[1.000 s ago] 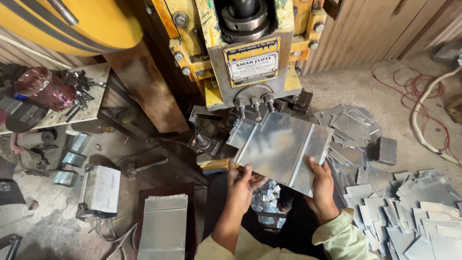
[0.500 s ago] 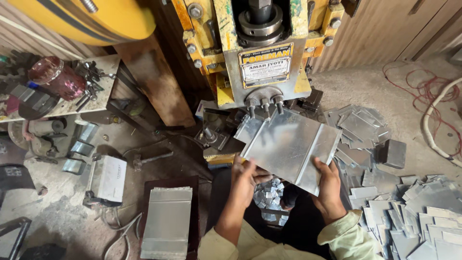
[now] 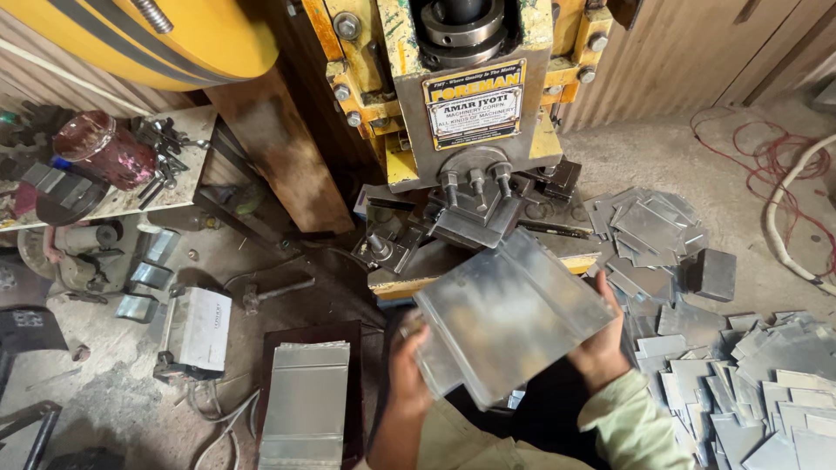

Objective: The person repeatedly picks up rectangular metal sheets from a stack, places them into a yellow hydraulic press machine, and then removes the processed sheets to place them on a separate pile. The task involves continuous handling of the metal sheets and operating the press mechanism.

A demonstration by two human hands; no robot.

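Note:
Both my hands hold a shiny rectangular metal sheet (image 3: 509,313) with folded ridges, tilted in front of the press machine (image 3: 461,96). My left hand (image 3: 407,365) grips its lower left edge, partly hidden behind the sheet. My right hand (image 3: 603,344) clasps its right edge. The press die (image 3: 475,204) sits just above and behind the sheet.
A stack of formed sheets (image 3: 306,409) lies on the floor at the lower left. Many flat metal blanks (image 3: 740,374) are scattered at the right. A white box (image 3: 202,326), a red tin (image 3: 104,148) and tools sit at the left. Cables (image 3: 784,200) lie far right.
The sheet has been pulled back from the die toward me and tilted, with both hands still on it. The camera has shifted slightly.

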